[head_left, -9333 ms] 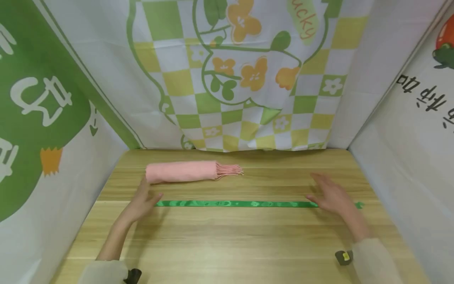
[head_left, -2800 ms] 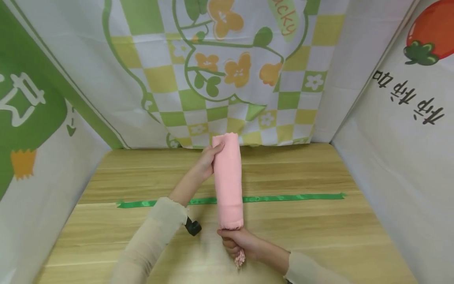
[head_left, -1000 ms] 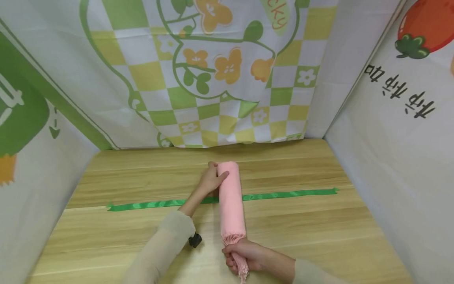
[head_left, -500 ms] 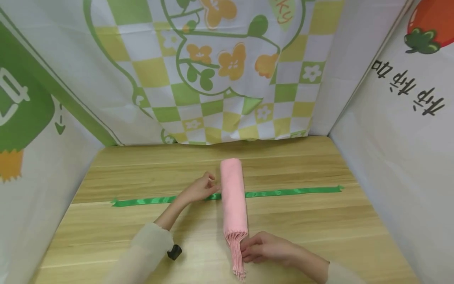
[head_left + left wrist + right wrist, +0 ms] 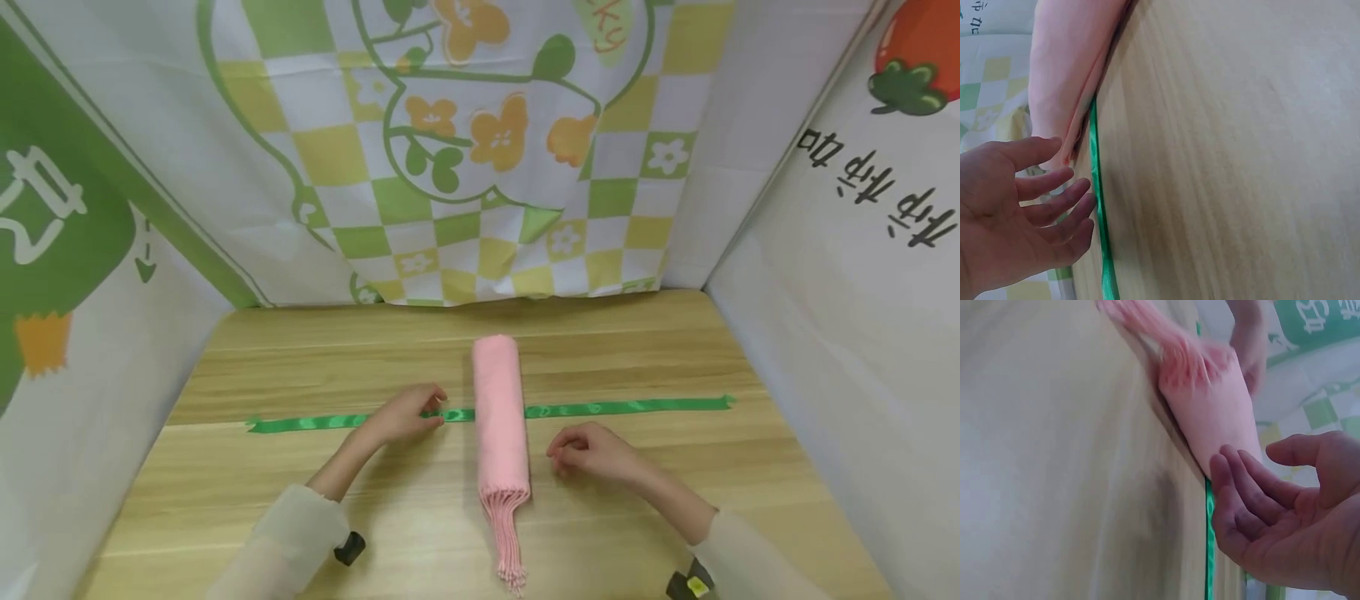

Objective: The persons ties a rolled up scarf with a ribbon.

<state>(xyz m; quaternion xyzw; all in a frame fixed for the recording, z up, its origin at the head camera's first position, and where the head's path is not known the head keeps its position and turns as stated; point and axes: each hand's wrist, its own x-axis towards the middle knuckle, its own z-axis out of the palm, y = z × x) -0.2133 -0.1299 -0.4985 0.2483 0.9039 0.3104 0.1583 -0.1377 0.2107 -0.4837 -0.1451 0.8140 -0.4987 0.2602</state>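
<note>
Fingers loosely spread, holding nothing: left hand (image 5: 401,414) nearer thin green satin ribbon (image 5: 630,407) crossing beneath lengthwise rolled pink fringed scarf (image 5: 500,425); right hand (image 5: 592,452) beside.

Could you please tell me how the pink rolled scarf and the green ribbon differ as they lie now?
The pink rolled scarf is a thick roll with a fringed near end; the green ribbon is thin and flat. The scarf runs front to back, the ribbon side to side beneath it. Both lie on the table, held by neither hand.

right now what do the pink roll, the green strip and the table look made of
Roll: soft matte woven cloth, probably a scarf, with a thread fringe at the near end. Strip: likely satin ribbon; thin, flat, glossy highlights. Table: wood or wood-look laminate; pale grain lines, smooth low sheen.
</note>
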